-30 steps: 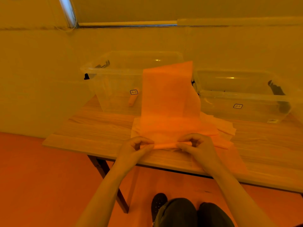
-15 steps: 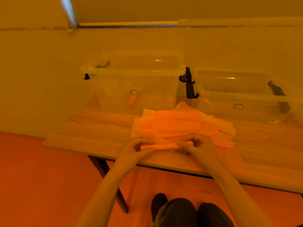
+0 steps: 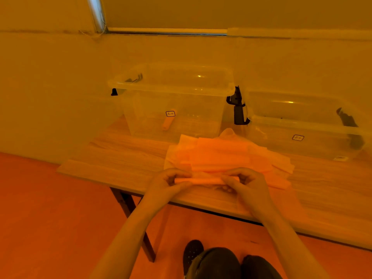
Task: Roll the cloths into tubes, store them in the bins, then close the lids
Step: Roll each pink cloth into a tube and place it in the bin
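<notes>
An orange cloth (image 3: 219,156) lies on a pile of pale cloths (image 3: 281,164) near the table's front edge. Its near edge is rolled into a thin tube (image 3: 201,180). My left hand (image 3: 168,183) pinches the tube's left end and my right hand (image 3: 247,184) pinches its right end. Behind the pile stand two clear bins with black latches: the left bin (image 3: 175,105) holds one rolled orange cloth (image 3: 168,122), and the right bin (image 3: 306,125) is lower. Both look open on top; I see no lids clearly.
The wooden table (image 3: 124,158) stands against a plain wall, with its left end just past the left bin. Its dark leg (image 3: 128,206) is below the front edge. My knees and a dark shoe (image 3: 191,252) show under the table.
The orange cloth, which stood up in front of the bins, has dropped flat onto the pile. My hands have kept rolling its near edge, and the tube is slightly thicker.
</notes>
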### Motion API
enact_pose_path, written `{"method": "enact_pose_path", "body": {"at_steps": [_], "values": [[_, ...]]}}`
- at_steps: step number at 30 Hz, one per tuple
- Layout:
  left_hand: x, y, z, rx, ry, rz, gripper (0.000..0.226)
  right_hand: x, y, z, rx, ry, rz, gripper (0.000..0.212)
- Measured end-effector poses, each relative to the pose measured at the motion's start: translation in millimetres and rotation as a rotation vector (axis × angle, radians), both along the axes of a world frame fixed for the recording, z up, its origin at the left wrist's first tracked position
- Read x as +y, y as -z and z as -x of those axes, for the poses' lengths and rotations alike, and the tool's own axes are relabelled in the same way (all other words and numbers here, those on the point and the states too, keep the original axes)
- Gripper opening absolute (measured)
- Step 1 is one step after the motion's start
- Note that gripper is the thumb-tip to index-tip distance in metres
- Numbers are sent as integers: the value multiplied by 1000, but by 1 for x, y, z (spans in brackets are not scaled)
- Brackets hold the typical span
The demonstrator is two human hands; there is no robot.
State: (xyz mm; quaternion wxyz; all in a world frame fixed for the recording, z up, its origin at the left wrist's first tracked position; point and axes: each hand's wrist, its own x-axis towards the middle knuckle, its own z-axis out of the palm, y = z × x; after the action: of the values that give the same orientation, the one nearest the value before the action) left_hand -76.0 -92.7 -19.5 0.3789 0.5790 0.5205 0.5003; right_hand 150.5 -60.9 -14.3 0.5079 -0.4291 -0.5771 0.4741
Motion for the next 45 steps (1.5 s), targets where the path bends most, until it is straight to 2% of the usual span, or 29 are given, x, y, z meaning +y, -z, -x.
{"method": "enact_pose_path", "body": {"at_steps": [6, 13, 16, 22, 29, 37, 40, 45], "values": [[4, 4, 1, 33, -25, 2, 13, 2, 3, -2, -3, 18, -23, 13], [4, 3, 4, -56, -29, 4, 18, 3, 3, -3, -1, 46, -20, 11], [4, -9, 4, -62, -25, -18, 20, 4, -9, -1, 27, 38, -25, 10], [13, -45, 1, -69, -32, -105, 18, 10, -50, -6, -53, 51, -167, 13], [21, -75, -27, -110, 16, -189, 20, 10, -66, -29, 5, 127, -83, 12], [25, -35, -44, -146, -48, -66, 25, -10, -34, -49, -72, 71, -41, 19], [24, -24, -44, -136, -44, -33, 27, -12, -23, -48, -63, 120, -21, 14], [23, -10, -43, -134, -18, 17, 18, -11, -7, -44, -78, 200, -4, 10]]}}
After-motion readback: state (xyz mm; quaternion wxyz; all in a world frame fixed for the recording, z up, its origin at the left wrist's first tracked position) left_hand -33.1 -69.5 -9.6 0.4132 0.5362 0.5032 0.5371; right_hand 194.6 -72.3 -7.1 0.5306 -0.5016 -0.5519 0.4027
